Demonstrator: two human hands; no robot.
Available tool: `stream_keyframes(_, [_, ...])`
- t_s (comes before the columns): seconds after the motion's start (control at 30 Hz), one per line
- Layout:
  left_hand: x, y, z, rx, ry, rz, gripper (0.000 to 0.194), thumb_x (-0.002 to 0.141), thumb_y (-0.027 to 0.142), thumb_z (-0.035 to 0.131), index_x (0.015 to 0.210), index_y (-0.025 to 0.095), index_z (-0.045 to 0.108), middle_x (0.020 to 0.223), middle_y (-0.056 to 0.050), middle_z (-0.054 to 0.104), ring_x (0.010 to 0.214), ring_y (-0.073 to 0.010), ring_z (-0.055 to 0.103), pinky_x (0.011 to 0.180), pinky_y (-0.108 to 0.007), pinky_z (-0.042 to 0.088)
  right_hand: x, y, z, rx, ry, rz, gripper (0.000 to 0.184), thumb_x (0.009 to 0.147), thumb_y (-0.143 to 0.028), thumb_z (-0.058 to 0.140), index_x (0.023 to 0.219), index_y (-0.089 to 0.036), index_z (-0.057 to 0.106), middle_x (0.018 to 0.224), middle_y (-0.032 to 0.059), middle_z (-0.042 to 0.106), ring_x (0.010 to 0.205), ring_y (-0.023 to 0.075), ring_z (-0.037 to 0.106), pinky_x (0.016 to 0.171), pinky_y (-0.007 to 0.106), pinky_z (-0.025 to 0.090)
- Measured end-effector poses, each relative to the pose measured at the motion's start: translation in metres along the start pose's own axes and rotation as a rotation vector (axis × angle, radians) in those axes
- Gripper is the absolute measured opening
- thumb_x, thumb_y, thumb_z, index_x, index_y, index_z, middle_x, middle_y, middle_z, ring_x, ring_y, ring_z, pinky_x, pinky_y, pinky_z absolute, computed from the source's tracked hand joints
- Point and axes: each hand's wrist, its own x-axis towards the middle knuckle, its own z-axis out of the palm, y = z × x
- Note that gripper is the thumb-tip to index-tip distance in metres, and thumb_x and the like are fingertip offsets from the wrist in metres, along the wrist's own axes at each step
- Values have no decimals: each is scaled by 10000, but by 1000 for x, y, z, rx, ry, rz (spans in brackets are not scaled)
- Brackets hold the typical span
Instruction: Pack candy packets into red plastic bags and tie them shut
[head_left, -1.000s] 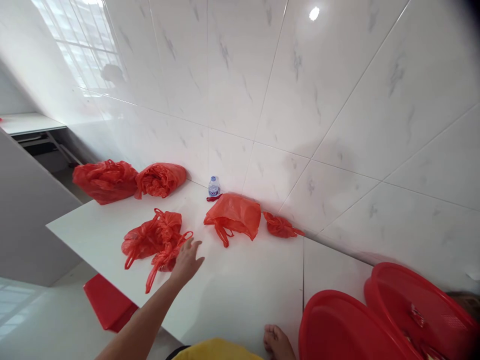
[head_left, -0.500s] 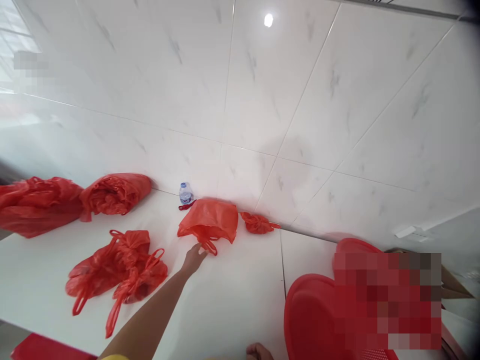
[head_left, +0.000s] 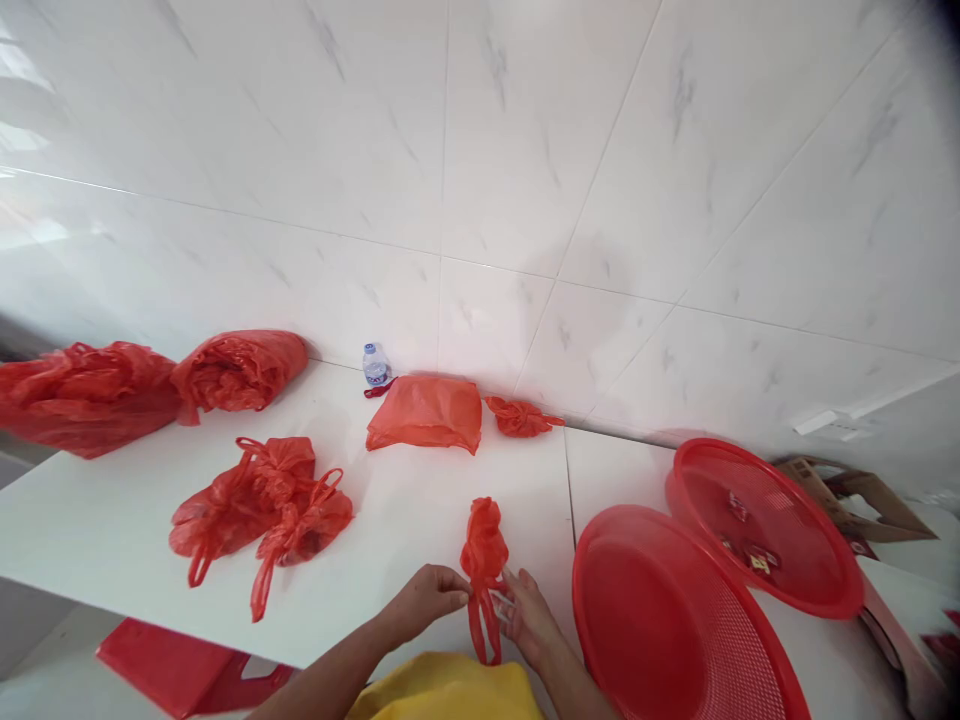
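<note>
Partly hidden: bag [head_left: 484, 545] handles behind hands.

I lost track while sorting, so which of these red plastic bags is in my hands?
The small red bag at the near counter edge, pinched between your left hand and right hand; all the others lie untouched farther back.

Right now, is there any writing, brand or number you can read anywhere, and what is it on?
None can be read.
Small water bottle by the wall: blue label, print too small and blurred.
Small packets in the far red basket: markings too blurred.
Red plastic bags: no print visible.
</note>
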Motion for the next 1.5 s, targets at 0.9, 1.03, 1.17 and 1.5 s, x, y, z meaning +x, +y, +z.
stream_keyframes(0.9, [20, 25, -3, 602, 510, 214, 510, 791, 334, 560, 1283, 235, 469, 1363, -98, 449, 1260, -264, 389, 1031, -432, 339, -55, -91, 13, -282, -35, -454, 231, 774, -368, 567, 935, -210, 616, 851, 21, 607, 771, 159, 557, 727, 279, 460])
stream_keyframes(1.03, [33, 34, 8, 518, 374, 130, 345, 737, 213, 561, 1075, 243, 619, 1150, -56, 614, 1103, -237, 512, 954, -365, 378, -68, -91, 14, -296, -223, -388, 258, 774, -411, 591, 916, -198, 618, 680, -16, 543, 647, 139, 513, 660, 266, 438])
stream_keyframes(1.17, [38, 31, 9, 420, 388, 11, 195, 789, 189, 426, 704, 207, 601, 687, -13, 622, 683, -168, 559, 655, -278, 407, -70, -108, 0, -355, -43, -417, 335, 810, -444, 548, 1049, -213, 586, 865, 36, 595, 788, 183, 569, 743, 307, 461])
stream_keyframes(1.5, [34, 56, 10, 83, 504, -21, 103, 767, 280, 469, 695, 207, 469, 575, 48, 430, 540, -115, 413, 528, -231, 320, -98, -123, 43, -734, -100, -972, 143, 850, -251, 496, 929, -233, 614, 948, 59, 604, 908, 201, 554, 820, 329, 450])
